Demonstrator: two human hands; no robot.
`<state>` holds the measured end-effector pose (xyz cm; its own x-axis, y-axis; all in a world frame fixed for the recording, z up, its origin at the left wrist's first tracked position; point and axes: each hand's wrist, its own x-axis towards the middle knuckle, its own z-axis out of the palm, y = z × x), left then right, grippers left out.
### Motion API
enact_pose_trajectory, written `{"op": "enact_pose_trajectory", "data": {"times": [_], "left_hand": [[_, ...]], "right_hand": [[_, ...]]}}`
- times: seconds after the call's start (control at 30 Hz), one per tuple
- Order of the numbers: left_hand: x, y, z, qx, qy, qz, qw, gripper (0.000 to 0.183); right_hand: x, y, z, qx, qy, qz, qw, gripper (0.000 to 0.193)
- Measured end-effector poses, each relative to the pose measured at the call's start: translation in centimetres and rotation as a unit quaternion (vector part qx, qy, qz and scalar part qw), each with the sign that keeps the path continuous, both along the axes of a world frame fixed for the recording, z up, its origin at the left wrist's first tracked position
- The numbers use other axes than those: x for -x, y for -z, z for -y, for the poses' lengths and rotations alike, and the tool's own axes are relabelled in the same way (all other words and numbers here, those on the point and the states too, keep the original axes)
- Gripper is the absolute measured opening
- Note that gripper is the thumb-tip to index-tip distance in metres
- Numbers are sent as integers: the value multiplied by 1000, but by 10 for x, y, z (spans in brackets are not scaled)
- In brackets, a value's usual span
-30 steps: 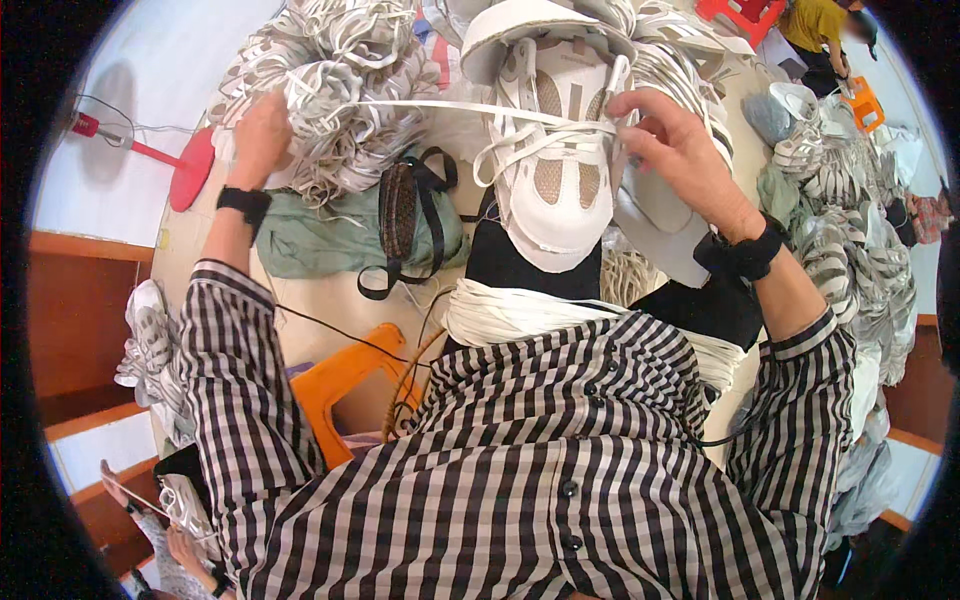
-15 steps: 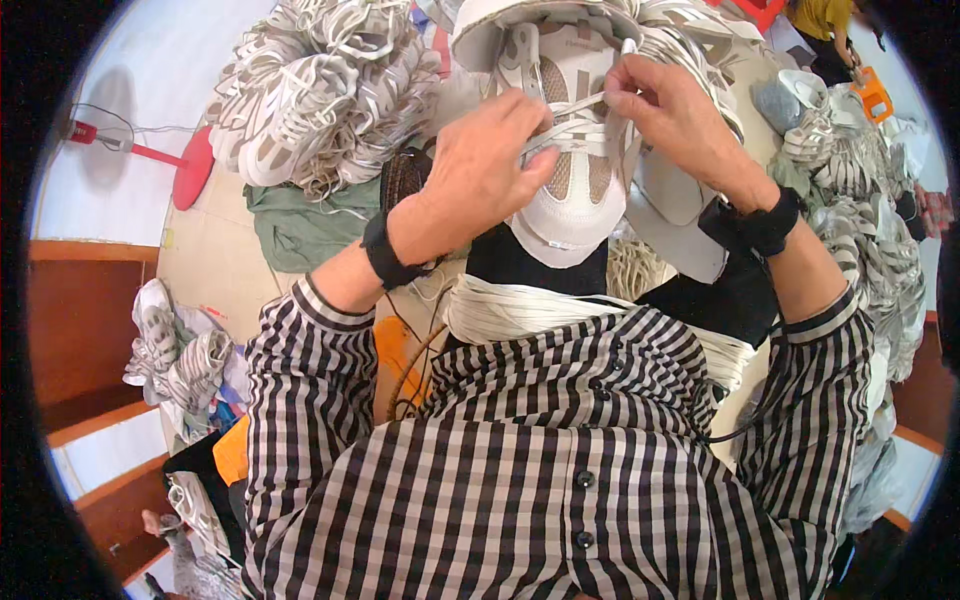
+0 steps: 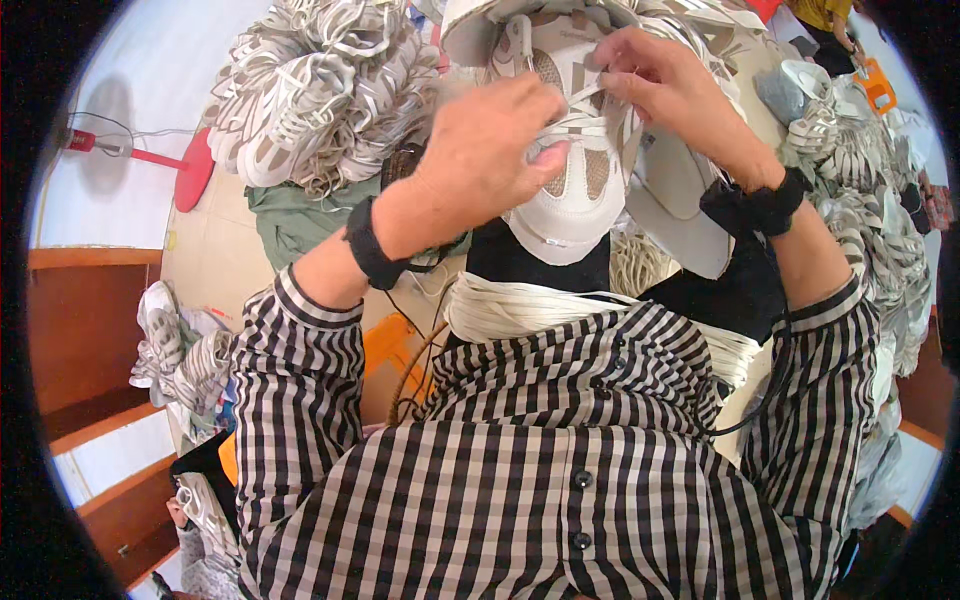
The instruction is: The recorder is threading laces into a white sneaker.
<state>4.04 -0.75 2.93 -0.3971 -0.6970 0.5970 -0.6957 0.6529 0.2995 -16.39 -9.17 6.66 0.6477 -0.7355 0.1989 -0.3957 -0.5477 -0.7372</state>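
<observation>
A white and beige sneaker [image 3: 572, 218] lies before me with its toe pointing toward my body. White shoelace [image 3: 587, 124] crosses over its tongue and mesh panels. My right hand [image 3: 672, 92] is at the shoe's right eyelets, thumb and forefinger pinched on the lace. Over the left side of the shoe is my left hand [image 3: 485, 150], smeared by motion. Its thumb lies apart from the curled fingers near the lace; whether they grip anything is hidden. Black bands circle both wrists. Across my lap hangs a bundle of white laces [image 3: 520, 308].
A big heap of laced sneakers [image 3: 315, 95] rises at far left, beside green cloth [image 3: 295, 222]. Another grey-white shoe part [image 3: 685, 215] lies right of the sneaker. More shoes [image 3: 860, 180] are piled at right. A red stand fan [image 3: 195, 168] stands left.
My left hand has shifted slightly up and blurs with motion, its forearm swinging a little left. My right hand has moved slightly up and left at the lace. The sneaker stays nearly in place.
</observation>
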Motion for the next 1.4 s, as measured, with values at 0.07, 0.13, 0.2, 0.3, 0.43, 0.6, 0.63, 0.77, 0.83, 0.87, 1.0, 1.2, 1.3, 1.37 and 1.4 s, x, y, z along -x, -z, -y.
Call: {"op": "enact_pose_trajectory", "data": {"times": [0.07,0.13,0.2,0.3,0.43,0.6,0.63,0.77,0.83,0.87,1.0,1.2,1.3,1.37,1.4], "left_hand": [[4,1,-3,-7,-22,12,1000,17],[5,3,-1,-10,-43,25,999,16],[3,3,4,-17,-15,-2,1000,14],[-2,-1,16,19,-27,-3,999,12],[-4,-6,34,76,-21,41,996,11],[-13,-9,33,-128,17,-135,982,11],[-15,-9,30,-129,14,-132,983,11],[-16,-6,31,-87,19,-111,990,12],[-13,-4,35,-7,49,-71,996,13],[-13,-3,36,-7,47,-73,996,13],[-11,-3,38,-40,58,-59,996,14],[-13,-10,38,-71,77,-31,994,14],[-13,-11,39,-85,77,-2,993,13],[-13,-11,40,-62,75,29,995,13],[-12,-10,40,-62,81,26,994,13]], "right_hand": [[5,1,-7,78,4,22,997,21],[13,2,-19,212,51,24,976,17],[20,4,-32,206,22,-14,978,17],[20,13,-45,189,-16,-52,980,18],[14,24,-44,182,12,-64,981,18],[7,27,-34,227,-32,-53,972,12],[6,27,-33,225,-33,-53,972,12],[1,24,-34,221,-35,-92,970,12],[0,22,-37,230,-38,-92,968,11],[1,21,-39,216,-48,-75,972,12],[-3,17,-38,167,-31,-67,983,10],[6,11,-15,-44,-47,30,997,8],[17,15,-15,-136,-33,28,990,7],[18,18,-16,-109,-33,72,991,8],[18,19,-16,-112,-34,71,991,8]]}}
